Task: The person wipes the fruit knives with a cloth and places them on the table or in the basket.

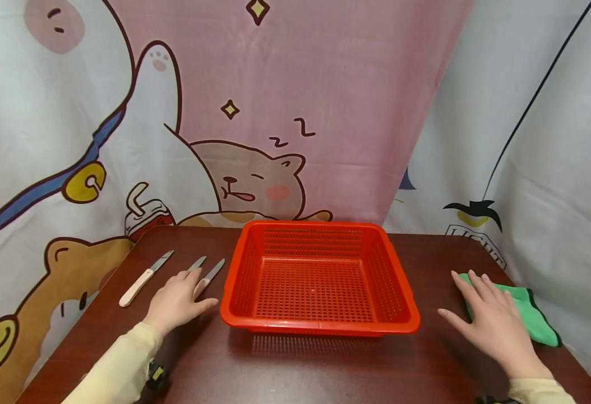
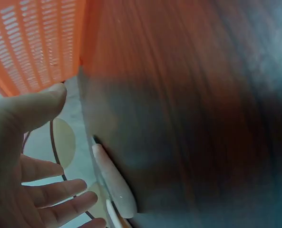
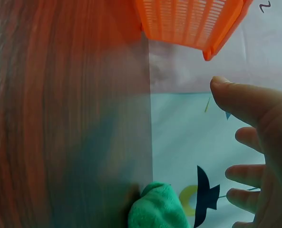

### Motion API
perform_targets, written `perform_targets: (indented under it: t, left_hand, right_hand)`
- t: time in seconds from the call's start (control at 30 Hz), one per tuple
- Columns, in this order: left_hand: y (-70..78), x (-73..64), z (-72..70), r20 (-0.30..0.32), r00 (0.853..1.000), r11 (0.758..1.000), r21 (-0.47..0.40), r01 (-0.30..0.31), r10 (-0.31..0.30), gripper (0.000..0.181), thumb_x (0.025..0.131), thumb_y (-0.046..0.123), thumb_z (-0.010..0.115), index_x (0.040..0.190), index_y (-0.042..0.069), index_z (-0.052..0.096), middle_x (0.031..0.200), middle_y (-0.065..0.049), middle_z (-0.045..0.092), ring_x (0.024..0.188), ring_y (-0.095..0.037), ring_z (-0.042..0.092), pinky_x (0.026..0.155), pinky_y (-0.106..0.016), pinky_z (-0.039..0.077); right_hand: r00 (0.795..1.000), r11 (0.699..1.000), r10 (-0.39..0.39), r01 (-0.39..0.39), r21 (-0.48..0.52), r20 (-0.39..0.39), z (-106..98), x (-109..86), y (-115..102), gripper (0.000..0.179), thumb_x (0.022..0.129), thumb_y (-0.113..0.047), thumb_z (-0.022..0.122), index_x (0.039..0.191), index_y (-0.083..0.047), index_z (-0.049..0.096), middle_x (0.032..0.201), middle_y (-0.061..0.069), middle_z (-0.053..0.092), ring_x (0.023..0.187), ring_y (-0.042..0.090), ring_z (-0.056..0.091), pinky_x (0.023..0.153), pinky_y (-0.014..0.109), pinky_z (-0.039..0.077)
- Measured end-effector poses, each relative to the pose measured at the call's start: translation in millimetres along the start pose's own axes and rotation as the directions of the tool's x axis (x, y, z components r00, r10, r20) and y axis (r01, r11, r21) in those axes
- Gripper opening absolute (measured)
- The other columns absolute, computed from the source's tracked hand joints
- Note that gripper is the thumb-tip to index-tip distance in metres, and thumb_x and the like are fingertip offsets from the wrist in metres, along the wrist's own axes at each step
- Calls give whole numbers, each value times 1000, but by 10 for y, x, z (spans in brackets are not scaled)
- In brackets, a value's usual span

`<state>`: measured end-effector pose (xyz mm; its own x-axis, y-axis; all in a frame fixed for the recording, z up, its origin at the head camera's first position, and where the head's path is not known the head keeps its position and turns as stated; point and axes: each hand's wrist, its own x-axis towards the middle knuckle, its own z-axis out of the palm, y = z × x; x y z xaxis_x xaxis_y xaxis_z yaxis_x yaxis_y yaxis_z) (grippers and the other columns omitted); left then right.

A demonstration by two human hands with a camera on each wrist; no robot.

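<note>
My left hand [image 1: 176,300] hovers over the left part of the table, its fingers spread loosely and holding nothing. Below and beyond it lie two knives with pale handles, one knife [image 1: 209,278] showing by the fingertips and another blade [image 1: 197,263] mostly hidden behind the hand. A third knife [image 1: 146,279] lies farther left. In the left wrist view a pale knife handle [image 2: 114,183] shows past the fingers. My right hand [image 1: 492,317], fingers extended and holding nothing, is over the right side, overlapping a folded green cloth [image 1: 530,317]. The cloth [image 3: 159,209] also appears in the right wrist view.
A red perforated plastic basket [image 1: 321,326] stands between the hands at the middle of the dark wooden table [image 1: 295,370]. Behind the table and along its sides hangs a printed cartoon curtain [image 1: 346,112].
</note>
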<state>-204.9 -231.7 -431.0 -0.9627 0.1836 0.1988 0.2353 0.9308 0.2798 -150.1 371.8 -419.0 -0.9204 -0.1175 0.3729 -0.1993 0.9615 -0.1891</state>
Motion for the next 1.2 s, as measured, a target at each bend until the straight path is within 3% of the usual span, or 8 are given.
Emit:
perform_targets:
  t: [0.27,0.5,0.6,0.7,0.9,1.2]
  left_hand:
    - [-51,97,84,55,997,998,-8,59,-58,69,76,41,83,122,-4,59,107,-24,61,97,-42,60,75,-58,52]
    - [-77,174,108,101,989,994,12,106,-106,43,77,33,84,94,2,59,84,-14,55,75,-34,59,63,-51,51]
    - [-78,188,114,107,987,993,17,120,-122,39,77,30,84,87,4,57,81,-13,53,70,-32,57,62,-49,51]
    - [-81,205,123,108,986,992,14,127,-128,36,77,27,84,84,4,57,79,-13,53,69,-31,57,61,-48,50]
    - [-83,233,141,92,988,992,3,125,-125,28,80,18,81,81,5,57,73,-10,56,66,-31,58,61,-48,50]
    - [-76,261,177,69,990,992,-11,125,-124,19,88,13,70,79,2,58,67,-10,57,60,-28,56,60,-48,50]
  right_hand:
    - [999,999,34,-34,-18,10,18,-69,146,88,85,-50,74,150,-4,37,144,38,36,137,55,22,110,69,1]
    - [998,998,58,-58,-30,10,5,-108,251,88,85,-49,73,151,-3,36,141,40,36,137,56,21,109,70,6]
    - [998,997,64,-64,-32,7,2,-115,304,87,86,-48,73,151,-4,35,140,41,37,136,57,22,110,69,3]
    - [997,996,78,-78,-33,11,0,-122,350,87,86,-48,73,151,-4,35,140,41,36,135,57,22,109,70,1]
    - [993,993,112,-111,-50,34,-10,-126,417,88,87,-50,71,153,-6,33,142,40,35,136,57,21,99,78,11]
    - [990,989,133,-130,-65,49,-29,-109,491,86,87,-50,71,149,-3,36,138,42,38,129,59,28,96,77,16]
